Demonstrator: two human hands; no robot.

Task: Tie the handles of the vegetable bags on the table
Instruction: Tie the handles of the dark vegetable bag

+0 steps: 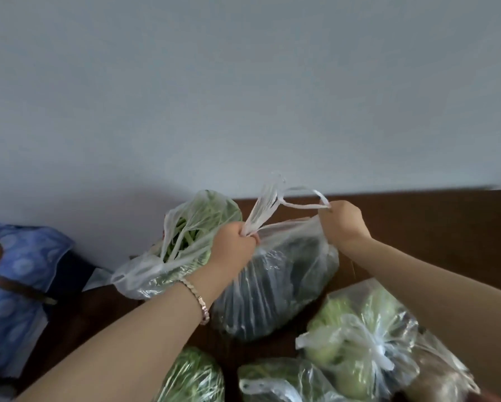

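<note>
A clear plastic bag of dark vegetables [275, 285] lies in the middle of the brown table [434, 227]. My left hand [234, 245] grips one of its handles [262, 207], pulled upward. My right hand [343, 224] holds the other handle loop [304, 203], and the two handles cross between my hands. Behind on the left, a bag of green stalks [185, 245] lies with loose handles. At the lower right a bag of pale green vegetables [359, 343] has a knotted top.
Two more bags of greens [194, 378] [278, 381] lie at the table's near edge. A blue patterned cloth bundle [17, 285] sits off the table's left side. A plain pale wall [243, 97] rises right behind the table.
</note>
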